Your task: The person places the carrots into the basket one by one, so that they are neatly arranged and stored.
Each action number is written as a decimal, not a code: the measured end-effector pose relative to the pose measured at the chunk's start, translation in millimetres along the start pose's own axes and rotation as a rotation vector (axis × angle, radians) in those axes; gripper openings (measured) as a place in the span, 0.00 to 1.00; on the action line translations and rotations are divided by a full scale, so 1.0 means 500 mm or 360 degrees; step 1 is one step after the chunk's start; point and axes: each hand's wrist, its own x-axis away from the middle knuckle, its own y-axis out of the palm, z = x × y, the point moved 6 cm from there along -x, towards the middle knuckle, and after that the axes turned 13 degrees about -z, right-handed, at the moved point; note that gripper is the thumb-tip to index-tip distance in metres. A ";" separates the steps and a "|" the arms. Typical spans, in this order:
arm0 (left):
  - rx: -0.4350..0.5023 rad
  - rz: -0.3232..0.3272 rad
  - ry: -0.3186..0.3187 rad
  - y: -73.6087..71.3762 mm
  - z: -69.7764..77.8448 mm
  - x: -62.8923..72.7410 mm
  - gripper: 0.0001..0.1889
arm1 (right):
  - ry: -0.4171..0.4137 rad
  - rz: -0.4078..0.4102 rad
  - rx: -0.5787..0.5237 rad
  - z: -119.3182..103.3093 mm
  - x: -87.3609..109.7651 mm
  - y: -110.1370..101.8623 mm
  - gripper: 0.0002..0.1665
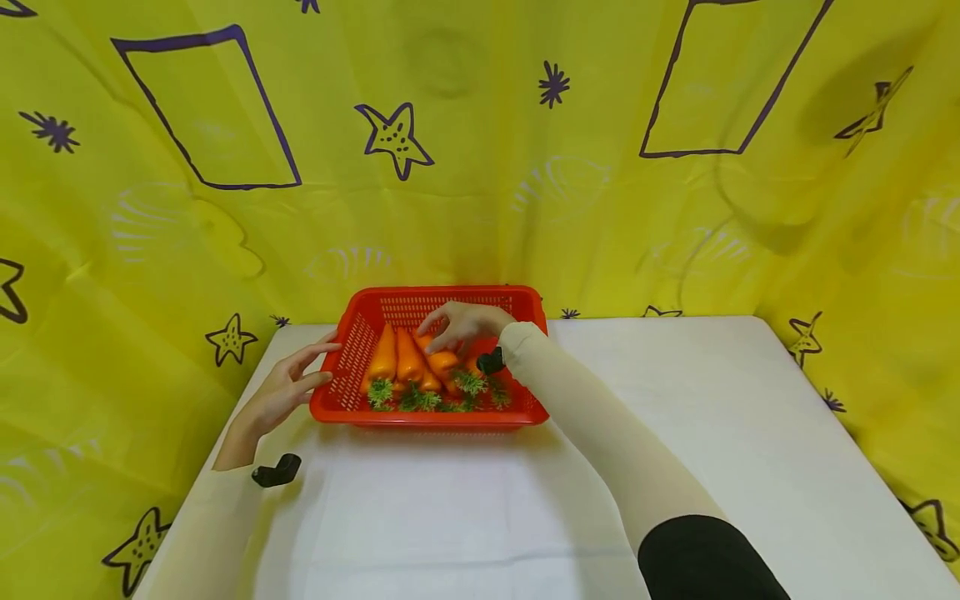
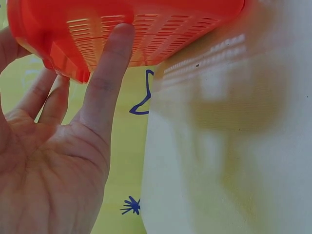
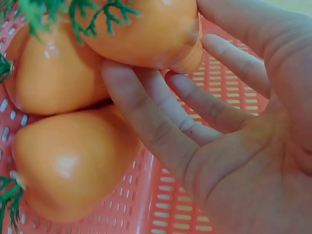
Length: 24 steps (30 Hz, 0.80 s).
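A red perforated plastic basket [image 1: 427, 417] stands on the table, holding several orange carrots with green leafy tops. My left hand [image 1: 273, 398] touches the basket's left end with extended fingers; in the left wrist view its thumb [image 2: 105, 83] lies on the slotted wall below the rim. Over the middle of the basket, my right hand [image 1: 471, 321] holds a carrot [image 3: 151, 34] loosely near its narrow end, thumb on one side and fingers about the tip. Two more carrots [image 3: 73, 163] lie beside it in the right wrist view. The left carrots [image 1: 384, 357] point away from me.
A white cloth covers the table [image 1: 675, 417], which runs out to the right of the basket and in front of it. Yellow curtains [image 1: 465, 208] printed with stars and shells hang behind and at both sides. The basket is close to the table's back edge.
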 end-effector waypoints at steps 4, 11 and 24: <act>-0.0001 0.0003 -0.0002 0.002 0.000 -0.002 0.26 | 0.0012 0.0005 0.0002 0.001 -0.005 0.004 0.29; 0.0010 -0.0009 0.0005 0.003 -0.001 -0.005 0.26 | 0.0058 0.0039 0.0010 0.008 -0.012 0.009 0.30; -0.0008 -0.0028 -0.0004 -0.002 -0.003 -0.008 0.26 | 0.0038 0.0048 0.0080 0.005 -0.005 0.014 0.32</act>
